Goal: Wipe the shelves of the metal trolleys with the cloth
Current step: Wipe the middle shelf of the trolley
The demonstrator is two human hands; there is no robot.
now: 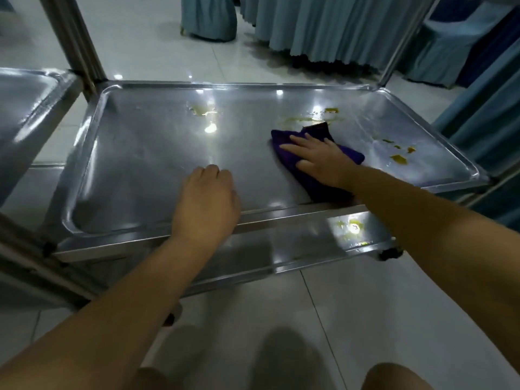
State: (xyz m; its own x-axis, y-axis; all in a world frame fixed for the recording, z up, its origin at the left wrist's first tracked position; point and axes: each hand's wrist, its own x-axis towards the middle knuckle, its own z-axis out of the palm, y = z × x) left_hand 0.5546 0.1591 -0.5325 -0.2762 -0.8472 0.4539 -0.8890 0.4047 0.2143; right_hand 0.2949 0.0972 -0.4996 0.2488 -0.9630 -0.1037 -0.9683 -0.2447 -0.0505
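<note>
A metal trolley shelf (146, 153) fills the middle of the view, with yellow stains (309, 119) toward its far right part. My right hand (318, 159) presses flat, fingers straight, on a dark purple cloth (353, 154) lying on the right half of the shelf. My left hand (206, 199) rests on the near rim of the shelf with its fingers curled under; it holds nothing that I can see. A lower shelf (295, 243) shows beneath the near edge, with a yellow smear (351, 225) on it.
A second metal trolley (25, 108) stands to the left, its upright post (76, 38) between the two. Blue skirted tables and covered chairs (337, 26) stand behind and to the right on the tiled floor (337, 319). More yellow bits (398, 159) lie near the shelf's right rim.
</note>
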